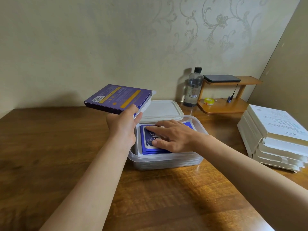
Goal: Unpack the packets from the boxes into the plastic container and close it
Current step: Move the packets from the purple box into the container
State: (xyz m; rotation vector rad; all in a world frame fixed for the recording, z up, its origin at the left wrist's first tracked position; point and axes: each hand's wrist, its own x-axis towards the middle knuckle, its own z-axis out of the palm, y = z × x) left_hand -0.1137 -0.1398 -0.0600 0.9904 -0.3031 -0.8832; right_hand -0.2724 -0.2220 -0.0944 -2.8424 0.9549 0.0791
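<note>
A clear plastic container (166, 160) stands open on the wooden table, with a stack of blue packets (146, 144) inside. My right hand (173, 135) lies flat on the top packet, fingers spread. My left hand (123, 125) holds a purple box (116, 97) by its near edge, tilted above the table just left of the container. The box's right end flap is open. The container's white lid (161, 109) rests flat behind it.
A stack of white boxes (275, 137) sits at the right. A small wooden shelf (223, 105) at the back holds a dark phone (221, 78) and a yellow tape roll (209, 101). A plastic bottle (193, 87) stands beside it. The wall runs close behind.
</note>
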